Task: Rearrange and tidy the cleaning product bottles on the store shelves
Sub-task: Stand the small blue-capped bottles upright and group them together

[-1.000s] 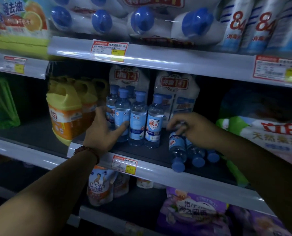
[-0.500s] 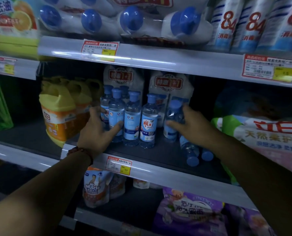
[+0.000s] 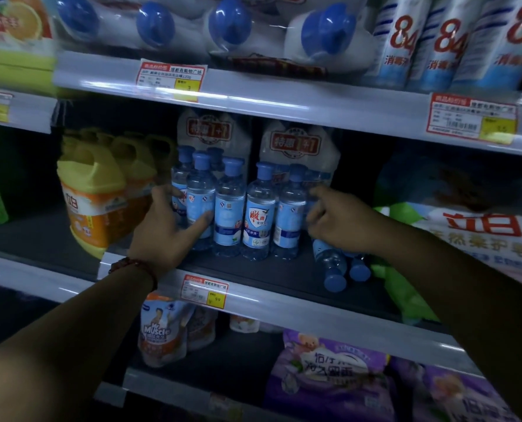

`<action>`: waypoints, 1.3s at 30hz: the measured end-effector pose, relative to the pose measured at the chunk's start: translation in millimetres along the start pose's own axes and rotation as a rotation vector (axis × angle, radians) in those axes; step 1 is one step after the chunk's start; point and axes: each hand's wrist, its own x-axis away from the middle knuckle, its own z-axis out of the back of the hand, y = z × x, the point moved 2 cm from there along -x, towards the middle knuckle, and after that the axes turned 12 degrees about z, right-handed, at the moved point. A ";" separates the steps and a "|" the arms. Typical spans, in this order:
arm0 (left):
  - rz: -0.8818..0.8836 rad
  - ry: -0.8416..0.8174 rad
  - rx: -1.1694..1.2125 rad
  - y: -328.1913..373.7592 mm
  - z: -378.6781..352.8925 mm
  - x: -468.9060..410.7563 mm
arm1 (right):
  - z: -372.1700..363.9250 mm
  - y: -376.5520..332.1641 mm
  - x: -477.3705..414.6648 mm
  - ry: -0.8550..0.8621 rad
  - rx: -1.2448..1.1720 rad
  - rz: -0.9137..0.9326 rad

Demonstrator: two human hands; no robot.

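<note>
1. Four clear bottles (image 3: 258, 208) with blue caps stand upright in a row near the front edge of the middle shelf (image 3: 269, 292), with more of the same just behind the left end of the row.
2. Her or his left hand (image 3: 165, 231) is spread against the leftmost bottles, thumb across the front of one label, fingers round the left side; it braces them, not a closed grasp.
3. Right hand (image 3: 340, 222) sits at the right end of the row, fingers loosely curled and touching the last upright bottle (image 3: 288, 211); I cannot tell whether it grips it.
4. Two fallen bottles (image 3: 334, 269) lie below that hand, caps pointing to the shelf's front edge.
5. Yellow jugs (image 3: 95, 196) stand towards the shelf's left end.
</note>
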 end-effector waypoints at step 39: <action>0.022 -0.033 -0.016 2.8 1.4 1.9 | -7.9 35.2 58.8 -0.260 0.192 0.140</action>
